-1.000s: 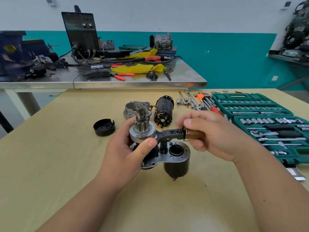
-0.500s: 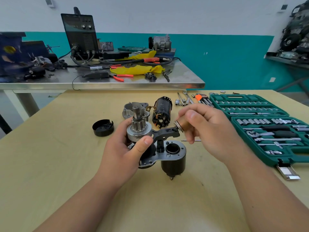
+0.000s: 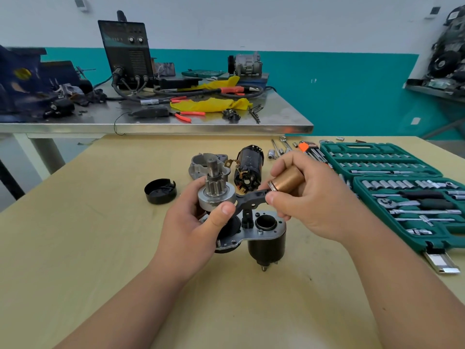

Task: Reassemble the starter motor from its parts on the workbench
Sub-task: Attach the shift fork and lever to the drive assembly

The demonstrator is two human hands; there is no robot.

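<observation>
My left hand (image 3: 193, 222) grips the silver pinion drive (image 3: 216, 193) with its toothed gear pointing up. A black shift fork (image 3: 251, 200) runs from the drive to a copper plunger (image 3: 286, 182), which my right hand (image 3: 309, 197) holds between thumb and fingers, tilted, its ringed end against the fork. Below them stands the starter body (image 3: 266, 241), a black cylinder with a metal plate and an open round bore. Behind lie the black armature housing (image 3: 247, 170), a grey nose housing (image 3: 198, 163) and a black end cap (image 3: 160, 191).
An open green socket set (image 3: 392, 177) fills the right of the wooden bench (image 3: 88, 248). Loose sockets, wrenches and hex keys (image 3: 284, 147) lie at the back. A steel table (image 3: 156, 122) with a welder, pliers and yellow cloth stands beyond.
My right hand has turned the copper plunger, so its ringed end now meets the fork tip from the upper right. The drive stays held in my left hand.
</observation>
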